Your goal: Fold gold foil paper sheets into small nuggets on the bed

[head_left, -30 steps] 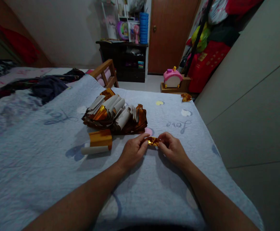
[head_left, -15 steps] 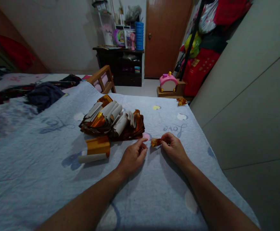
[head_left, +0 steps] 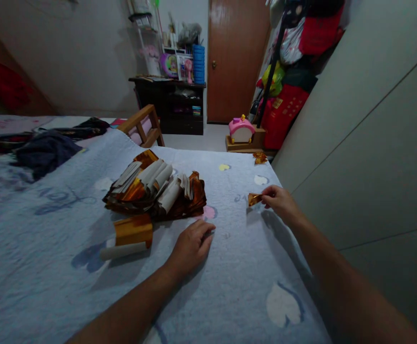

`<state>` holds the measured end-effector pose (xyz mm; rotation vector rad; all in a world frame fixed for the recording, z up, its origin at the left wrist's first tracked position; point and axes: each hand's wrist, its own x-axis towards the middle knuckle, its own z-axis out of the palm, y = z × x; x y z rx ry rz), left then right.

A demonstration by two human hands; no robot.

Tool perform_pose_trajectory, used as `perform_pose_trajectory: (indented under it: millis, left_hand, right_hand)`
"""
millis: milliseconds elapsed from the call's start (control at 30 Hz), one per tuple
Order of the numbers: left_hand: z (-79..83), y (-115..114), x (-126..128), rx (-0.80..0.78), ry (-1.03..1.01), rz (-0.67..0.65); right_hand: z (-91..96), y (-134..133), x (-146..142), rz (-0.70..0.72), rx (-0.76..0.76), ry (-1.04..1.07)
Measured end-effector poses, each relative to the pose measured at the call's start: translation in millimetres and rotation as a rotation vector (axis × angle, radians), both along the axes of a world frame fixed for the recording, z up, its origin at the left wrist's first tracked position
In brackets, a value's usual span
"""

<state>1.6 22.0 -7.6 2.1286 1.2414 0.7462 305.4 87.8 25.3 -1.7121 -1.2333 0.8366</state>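
Note:
My right hand (head_left: 280, 203) pinches a small folded piece of shiny gold paper (head_left: 254, 199) by its right end, just above the bed. My left hand (head_left: 193, 242) rests on the blue bedspread (head_left: 237, 286), holding nothing, its thumb and fingers loosely apart. Beyond it lies a pile of gold-and-white paper sheets (head_left: 158, 186), some curled with their pale backs showing. One loose curled gold sheet (head_left: 133, 231) lies in front of the pile, to the left of my left hand. Near the bed's far right corner sit some small folded gold pieces (head_left: 260, 158).
A pale cabinet (head_left: 380, 157) runs along the right side of the bed. Dark clothes (head_left: 47, 150) lie at the left. Past the far edge are a wooden chair (head_left: 142, 125), a pink toy (head_left: 241, 130), a dark shelf unit (head_left: 172, 107) and red bags (head_left: 283, 112).
My right hand has moved right and away from my left hand, carrying the folded gold paper towards the far right corner. My left hand has settled lower on the bedspread. The view has shifted slightly.

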Motion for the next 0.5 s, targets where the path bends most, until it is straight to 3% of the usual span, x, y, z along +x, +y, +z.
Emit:
perform_pose_trajectory:
  millis: [267,500]
  left_hand:
    - [0.4,2,-1,0.001,0.023,-0.037]
    - [0.7,2,-2,0.013,-0.013,-0.038]
  right_hand:
    - [-21.0,75,37,-0.358,0.103,0.084]
    - [-38.0,127,51,-0.493,0.116,0.071]
